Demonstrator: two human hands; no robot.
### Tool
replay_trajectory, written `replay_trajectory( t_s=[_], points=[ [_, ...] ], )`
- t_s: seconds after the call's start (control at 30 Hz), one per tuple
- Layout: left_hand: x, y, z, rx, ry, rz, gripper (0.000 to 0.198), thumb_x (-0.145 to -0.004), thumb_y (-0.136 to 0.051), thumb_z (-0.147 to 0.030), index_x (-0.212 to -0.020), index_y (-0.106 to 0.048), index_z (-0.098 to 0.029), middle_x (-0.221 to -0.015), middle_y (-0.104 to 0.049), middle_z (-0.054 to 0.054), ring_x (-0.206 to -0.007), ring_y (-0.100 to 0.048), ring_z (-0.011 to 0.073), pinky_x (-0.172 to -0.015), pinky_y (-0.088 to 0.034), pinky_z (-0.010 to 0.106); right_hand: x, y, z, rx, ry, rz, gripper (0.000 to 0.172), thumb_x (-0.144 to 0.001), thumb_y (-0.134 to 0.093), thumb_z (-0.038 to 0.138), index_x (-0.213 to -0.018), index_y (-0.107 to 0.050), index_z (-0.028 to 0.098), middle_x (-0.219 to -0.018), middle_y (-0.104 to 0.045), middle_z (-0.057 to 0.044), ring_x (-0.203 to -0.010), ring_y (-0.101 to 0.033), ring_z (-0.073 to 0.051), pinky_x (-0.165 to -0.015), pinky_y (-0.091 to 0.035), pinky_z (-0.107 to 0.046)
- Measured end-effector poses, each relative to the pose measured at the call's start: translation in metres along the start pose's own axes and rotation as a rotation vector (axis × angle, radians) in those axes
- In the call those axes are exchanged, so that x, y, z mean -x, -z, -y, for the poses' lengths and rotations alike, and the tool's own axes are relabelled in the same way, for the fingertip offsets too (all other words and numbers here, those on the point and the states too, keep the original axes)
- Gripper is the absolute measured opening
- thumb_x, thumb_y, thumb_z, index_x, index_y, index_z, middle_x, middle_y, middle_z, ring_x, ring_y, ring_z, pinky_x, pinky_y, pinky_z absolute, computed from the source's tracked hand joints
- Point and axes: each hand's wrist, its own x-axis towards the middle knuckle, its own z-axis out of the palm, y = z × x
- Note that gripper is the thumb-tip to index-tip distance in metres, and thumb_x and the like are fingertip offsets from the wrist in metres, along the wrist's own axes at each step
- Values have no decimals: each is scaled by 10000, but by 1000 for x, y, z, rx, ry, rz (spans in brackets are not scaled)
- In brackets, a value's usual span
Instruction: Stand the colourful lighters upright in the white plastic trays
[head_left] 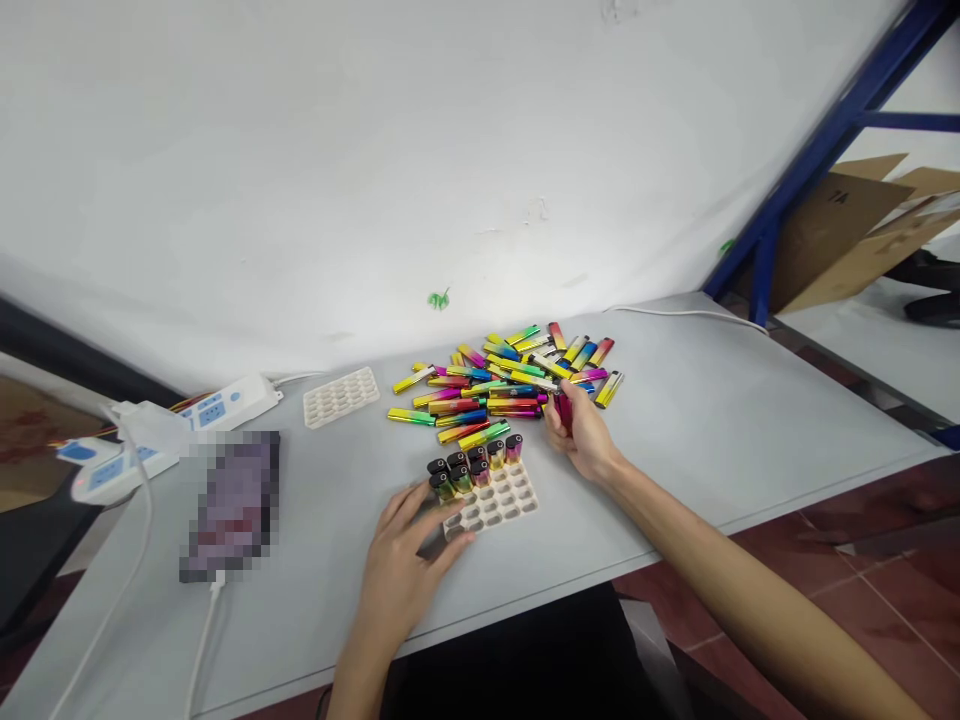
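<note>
— Where is the right hand (579, 436)?

— At the right edge of the pile of lighters (491, 385), which lies loose on the grey counter (712, 440) close to the white wall (450, 150). Its fingers are curled around a red lighter (562, 410), gripping it. The lighter sits right against the pile's edge, so I cannot tell whether it is lifted clear of the others.

— And the left hand (405, 565)?

— It rests palm down on the counter, fingers spread and holding nothing. The fingertips touch the near left corner of the tray (501, 508).

— What is in that tray?

— It is a pale tray with rows of small pockets, lying just in front of the pile, between the two hands. Several standing lighters (474, 468) fill its far left pockets in two short rows, dark caps up. The near and right pockets show bare.

— What do the loose ones look like?

— Slim and metallic, shading from yellow to green, blue, pink and red. They lie flat and crossed over one another in all directions.

— Anything else on the counter?

— A second tray (341, 396) of the same kind lies to the left of the pile, well apart from both hands. Further left there is a white power strip (225, 405) and a blurred phone (236, 500) with a white cable (204, 630) running from it towards the near edge. Beyond the counter's far right corner stand a blue frame (817, 140) and cardboard boxes (847, 225).
</note>
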Motion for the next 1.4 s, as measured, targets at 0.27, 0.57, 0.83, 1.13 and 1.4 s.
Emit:
replay_trajectory(
  t_s=[0.27,0.57,0.83,1.13,1.4],
  points=[
    [2,-2,1,9,31,13,281,-865,-668,-477,-1099,-750,-347,-1262,-649,68,-1214,-553,295,-994,-525,518,1,-2,-1,42,-1,-59,537,-954,-362,442,-476,-393,200,-426,-260,52,-340,-178,-63,-382,-114,-238],
    [1,-2,-1,30,33,16,277,-873,-658,-473,-1103,-749,-348,-1266,-645,74,-1200,-563,294,-972,-541,507,-5,6,-6,69,69,-12,496,-913,-413,634,-727,-566,201,-611,-444,31,-427,-308,-84,-429,-247,-255],
    [0,0,-2,29,17,19,285,-877,-655,-471,-1110,-745,-334,-1287,-639,69,-1210,-553,289,-980,-536,498,15,11,8,628,446,-39,329,-848,-657,538,-849,-601,215,-770,-548,2,-722,-493,-157,-688,-413,-295],
    [0,-1,-3,38,5,13,275,-886,-650,-453,-1107,-744,-319,-1282,-633,70,-1201,-545,281,-977,-537,480,69,-7,53,847,500,98,297,-882,-670,466,-1017,-651,203,-718,-627,2,-652,-571,-150,-625,-461,-290],
    [0,-1,-2,25,4,25,278,-891,-638,-469,-1099,-746,-321,-1301,-620,75,-1208,-535,288,-980,-531,494,69,-24,20,1122,480,295,212,-929,-621,398,-1084,-689,271,-954,-736,-43,-730,-660,-192,-645,-494,-314]
  ],
)
